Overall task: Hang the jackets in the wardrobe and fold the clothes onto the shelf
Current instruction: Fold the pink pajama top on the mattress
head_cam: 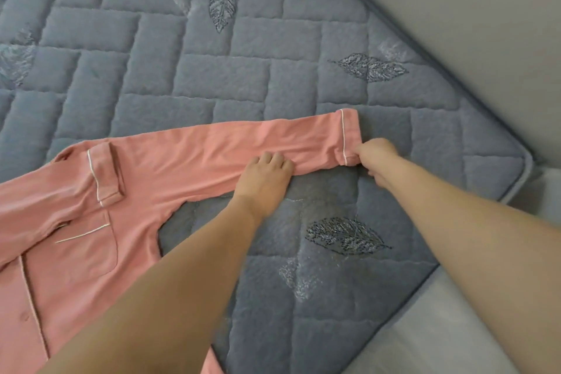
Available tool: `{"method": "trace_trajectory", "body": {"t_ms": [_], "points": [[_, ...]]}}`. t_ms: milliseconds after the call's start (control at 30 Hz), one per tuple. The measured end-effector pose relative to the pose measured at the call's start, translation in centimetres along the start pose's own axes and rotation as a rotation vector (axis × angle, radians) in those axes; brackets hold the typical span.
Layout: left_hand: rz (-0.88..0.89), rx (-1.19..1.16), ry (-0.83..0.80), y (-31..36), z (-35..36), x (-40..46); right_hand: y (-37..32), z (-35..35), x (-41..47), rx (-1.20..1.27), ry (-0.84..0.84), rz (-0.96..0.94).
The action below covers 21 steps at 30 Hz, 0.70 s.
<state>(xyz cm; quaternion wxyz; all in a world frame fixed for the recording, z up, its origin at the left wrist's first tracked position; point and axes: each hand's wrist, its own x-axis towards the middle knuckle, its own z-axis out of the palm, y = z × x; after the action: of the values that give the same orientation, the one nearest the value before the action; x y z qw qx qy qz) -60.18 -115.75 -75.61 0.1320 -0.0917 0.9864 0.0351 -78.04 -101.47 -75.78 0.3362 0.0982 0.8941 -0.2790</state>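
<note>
1. Under your fingers is a grey-blue quilted mattress (212, 76), stitched in a staggered brick pattern with embroidered leaves scattered over it.
2. One dark leaf (346, 235) lies just on your side of both sets of fingers; another (372, 67) sits beyond your right fingers, and a third (221, 6) lies well beyond your left fingers.
3. The mattress's rounded corner (526, 161) lies to the right of your right fingers.
4. A pink pyjama shirt (76, 222) with white piping lies flat on the mattress, its body left of your fingers.
5. Its sleeve (243, 143) stretches along the mattress to the cuff at your right fingers.
</note>
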Motion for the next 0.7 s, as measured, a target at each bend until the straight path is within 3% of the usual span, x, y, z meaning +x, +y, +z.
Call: {"method": "trace_trajectory", "body": {"t_ms": [133,233,300,400,533,700], "points": [[0.005,-0.083,0.018,0.1,-0.9,-0.2,0.0,-0.7,0.0,0.197,-0.001,0.038],[0.048,-0.209,-0.216,-0.2,-1.0,-1.4,0.6,-0.5,-0.5,0.282,-0.112,0.033],[-0.032,-0.367,-0.367,-0.5,-1.9,-1.2,1.3,-0.4,-0.9,0.246,-0.117,-0.012],[-0.201,-0.651,-0.326,-0.3,-4.0,1.7,2.4,-0.9,-1.3,0.212,-0.081,-0.026],[-0.199,-0.567,-0.199,0.8,-6.3,8.1,3.1,-1.6,-1.3,0.086,-0.089,-0.06],[-0.1,-0.424,-0.264,4.4,-7.5,14.3,4.4,-2.2,-1.2,0.007,-0.308,-0.029]]}}
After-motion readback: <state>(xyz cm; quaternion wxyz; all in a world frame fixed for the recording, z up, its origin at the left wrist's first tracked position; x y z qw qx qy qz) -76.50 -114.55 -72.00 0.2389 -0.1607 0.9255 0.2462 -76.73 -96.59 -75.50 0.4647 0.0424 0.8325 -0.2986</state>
